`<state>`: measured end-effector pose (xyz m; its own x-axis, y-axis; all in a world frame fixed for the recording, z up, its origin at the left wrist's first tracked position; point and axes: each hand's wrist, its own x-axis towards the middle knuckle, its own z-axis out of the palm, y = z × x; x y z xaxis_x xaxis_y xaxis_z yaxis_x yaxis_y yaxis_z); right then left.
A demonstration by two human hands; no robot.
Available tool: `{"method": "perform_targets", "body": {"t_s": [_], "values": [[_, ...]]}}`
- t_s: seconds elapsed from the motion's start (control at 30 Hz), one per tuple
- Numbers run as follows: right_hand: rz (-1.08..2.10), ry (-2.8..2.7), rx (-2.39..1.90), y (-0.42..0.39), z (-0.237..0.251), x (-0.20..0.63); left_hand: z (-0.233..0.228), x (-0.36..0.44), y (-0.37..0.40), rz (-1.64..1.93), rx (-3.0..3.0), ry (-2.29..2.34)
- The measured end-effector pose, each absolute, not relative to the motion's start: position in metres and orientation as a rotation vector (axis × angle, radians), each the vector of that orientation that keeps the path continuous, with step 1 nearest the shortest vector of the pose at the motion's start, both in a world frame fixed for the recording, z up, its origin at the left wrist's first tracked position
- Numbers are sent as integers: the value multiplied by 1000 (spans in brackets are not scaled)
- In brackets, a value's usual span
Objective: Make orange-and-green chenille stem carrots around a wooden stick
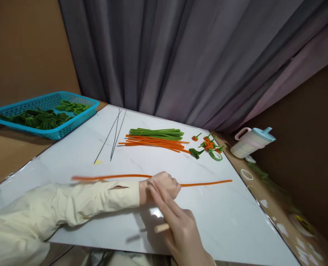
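In the head view, the left hand (160,186) is closing in a fist around the middle of a long orange pipe cleaner (208,183), which is stretching out to both sides just above the white surface (230,221). The right hand (180,229) is reaching in just beside it, fingers extended and touching the left fist, with a small wooden stick (161,228) lying under its palm. Farther back, bundles of green and orange pipe cleaners (155,138) are lying near two thin wires (115,135), and a blue basket (46,111) is sitting at the left.
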<state>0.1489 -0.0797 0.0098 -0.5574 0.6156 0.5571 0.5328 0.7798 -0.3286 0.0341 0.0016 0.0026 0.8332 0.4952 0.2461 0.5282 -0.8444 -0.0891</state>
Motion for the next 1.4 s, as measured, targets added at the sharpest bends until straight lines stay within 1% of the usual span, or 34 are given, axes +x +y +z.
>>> {"method": "perform_targets", "body": {"t_s": [0.17, 0.37, 0.47, 0.63, 0.77, 0.87, 1.03, 1.1, 1.3, 1.4], "values": [[10, -2407, -856, -80, 16, 138, 32, 41, 5, -117, -2887, -715], [-144, -2406, -939, -81, 15, 135, 55, 50, 11, -130, -2863, -835], [-205, -2456, -958, -82, 12, 129, 57, 56, 15, -146, -2868, -848], [-136, -2600, -874, -85, 11, 114, 47, 63, 20, -282, -2843, -729], [-147, -2654, -889, -87, 9, 108, 44, 68, 28, -299, -2837, -767], [-53, -2765, -900, -87, 8, 107, 46, 71, 34, -288, -2752, -833], [402, -2687, -855, -87, 8, 111, 49, 72, 37, -288, -2674, -840], [512, -2571, -839, -87, 8, 114, 48, 72, 40, -295, -2655, -832], [633, -2149, -832, -77, 11, 114, 36, 75, 55, -339, -2625, -722], [615, -1904, -876, -73, 7, 108, 31, 79, 56, -354, -2632, -659]]}}
